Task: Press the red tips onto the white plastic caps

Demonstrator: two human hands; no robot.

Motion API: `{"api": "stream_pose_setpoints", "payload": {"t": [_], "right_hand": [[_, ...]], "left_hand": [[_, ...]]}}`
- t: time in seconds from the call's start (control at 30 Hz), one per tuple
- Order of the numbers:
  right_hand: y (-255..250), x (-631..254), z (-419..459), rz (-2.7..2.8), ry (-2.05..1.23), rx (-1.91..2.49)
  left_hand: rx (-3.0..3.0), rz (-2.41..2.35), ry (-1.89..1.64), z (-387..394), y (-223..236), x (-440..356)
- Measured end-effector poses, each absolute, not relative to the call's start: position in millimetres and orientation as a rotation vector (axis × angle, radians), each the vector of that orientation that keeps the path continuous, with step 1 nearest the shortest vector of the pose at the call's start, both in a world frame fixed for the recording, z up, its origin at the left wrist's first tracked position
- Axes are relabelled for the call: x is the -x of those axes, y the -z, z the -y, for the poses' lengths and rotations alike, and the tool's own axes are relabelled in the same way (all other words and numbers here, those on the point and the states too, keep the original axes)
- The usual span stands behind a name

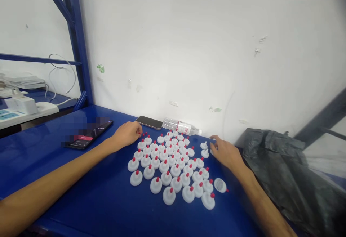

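Observation:
Many white round nozzle lids [169, 196] with red tips stand in a loose cluster on the blue table. My left hand [129, 134] rests at the cluster's far left, fingers curled together beside several small loose red caps [146, 133]; whatever is between its fingertips is hidden. At the right, my right hand [225, 153] has its index finger stretched out and apart from the others. Its lower fingertips are at a partly hidden white piece, near two white lids without red tips [204, 153]. One lid [220, 185] lies tipped over, its hollow underside showing.
Behind the cluster, a clear plastic bottle [181, 126] lies on its side next to a dark phone [149, 122]. Another phone [89, 134] with a lit screen is at the left. A black plastic bag [286, 172] is at the right, a power strip [29, 112] far left. The white wall [173, 49] borders the table.

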State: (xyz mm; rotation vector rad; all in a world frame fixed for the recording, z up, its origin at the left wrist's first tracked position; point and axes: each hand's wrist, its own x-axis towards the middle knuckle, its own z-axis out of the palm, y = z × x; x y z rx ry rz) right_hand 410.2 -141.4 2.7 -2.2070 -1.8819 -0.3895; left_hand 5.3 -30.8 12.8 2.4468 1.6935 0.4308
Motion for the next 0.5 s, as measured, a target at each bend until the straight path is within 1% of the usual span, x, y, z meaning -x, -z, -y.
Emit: {"api": "stream_pose_setpoints", "payload": {"t": [0.17,0.3,0.37,0.5], "right_hand": [[-9.0,-399.9,145.7,1.867,0.437,2.132],[-19.8,-387.0,148.9,1.865,0.473,1.979],[-25.1,-377.3,150.3,1.931,0.442,1.865],[-26.3,-356.9,151.9,2.140,0.280,1.670]], "left_hand": [[-2.420,-1.666,-0.442,30.9,-11.1,-7.1],[-2.415,-1.660,-0.458,31.8,-9.7,-8.7],[-2.416,-1.655,-0.465,32.8,-10.0,-9.1],[-2.410,-1.664,-0.468,34.7,-12.3,-9.7]]}}
